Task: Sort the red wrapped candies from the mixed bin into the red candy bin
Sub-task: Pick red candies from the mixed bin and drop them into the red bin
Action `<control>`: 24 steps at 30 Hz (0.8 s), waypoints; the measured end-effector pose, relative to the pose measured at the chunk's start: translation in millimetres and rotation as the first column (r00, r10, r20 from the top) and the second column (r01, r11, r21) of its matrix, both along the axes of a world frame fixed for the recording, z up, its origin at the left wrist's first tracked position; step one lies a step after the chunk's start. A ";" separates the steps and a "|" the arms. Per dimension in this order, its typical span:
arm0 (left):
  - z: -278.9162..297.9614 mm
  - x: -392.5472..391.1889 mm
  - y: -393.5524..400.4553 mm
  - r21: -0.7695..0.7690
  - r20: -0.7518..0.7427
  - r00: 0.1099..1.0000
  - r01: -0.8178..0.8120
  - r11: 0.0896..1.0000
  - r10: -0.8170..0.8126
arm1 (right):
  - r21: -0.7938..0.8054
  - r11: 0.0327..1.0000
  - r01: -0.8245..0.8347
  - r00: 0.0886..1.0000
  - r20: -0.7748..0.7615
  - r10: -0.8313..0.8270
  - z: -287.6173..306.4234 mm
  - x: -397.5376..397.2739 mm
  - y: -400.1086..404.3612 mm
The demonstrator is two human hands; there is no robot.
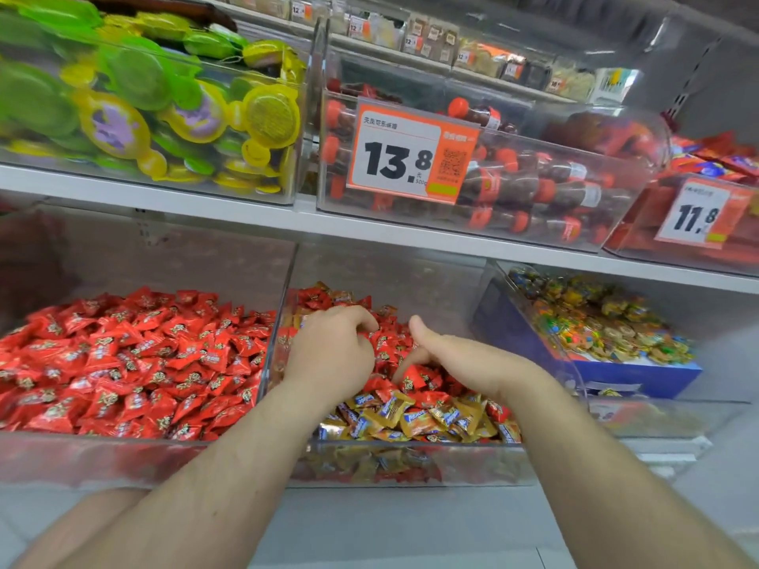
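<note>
Your left hand (332, 351) is curling over red candies (386, 347) in the mixed bin (410, 449); your right hand (443, 355) is poking in, holding nothing. They're probably light, crinkly, slippery: pinch the wrapper ends.

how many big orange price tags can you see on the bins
2: one reading 13.8 on the cola-bottle bin, one reading 11.8 on the bin at far right. Smaller shelf labels above are too blurred to count.

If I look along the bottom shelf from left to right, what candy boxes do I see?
Red candy bin → mixed bin of red and gold candies, with both hands in it → clear bin holding a blue box of colourful sweets.
</note>
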State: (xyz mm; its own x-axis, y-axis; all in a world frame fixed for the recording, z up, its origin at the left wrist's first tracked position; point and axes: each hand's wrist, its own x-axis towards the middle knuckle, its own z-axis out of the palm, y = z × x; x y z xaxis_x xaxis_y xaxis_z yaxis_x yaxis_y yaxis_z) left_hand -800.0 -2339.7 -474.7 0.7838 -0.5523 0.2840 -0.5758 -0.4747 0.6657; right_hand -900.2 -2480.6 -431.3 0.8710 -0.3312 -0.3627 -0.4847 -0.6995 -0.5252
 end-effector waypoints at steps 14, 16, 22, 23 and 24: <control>15.2 -17.5 -23.8 0.328 -0.114 0.872 0.486 0.810 -0.476 | 0.022 0.969 0.247 0.938 0.247 -0.245 0.2 -68.0 -35.8; 16.2 -17.3 -29.3 0.404 -0.158 0.844 0.528 0.747 -0.512 | -0.003 0.939 0.343 0.879 0.354 -0.320 -1.6 -67.2 -41.6; 17.3 -16.8 -44.5 0.511 -0.247 0.766 0.623 0.592 -0.594 | -0.187 0.930 0.315 0.922 0.292 -0.253 1.1 -70.4 -41.8; 17.4 -16.2 -46.1 0.509 -0.217 0.774 0.610 0.608 -0.595 | -0.228 0.934 0.275 0.950 0.213 -0.228 3.0 -70.6 -39.2; 16.8 -14.7 -46.9 0.503 -0.187 0.787 0.591 0.631 -0.588 | -0.267 0.936 0.232 0.970 0.139 -0.200 3.9 -70.5 -36.7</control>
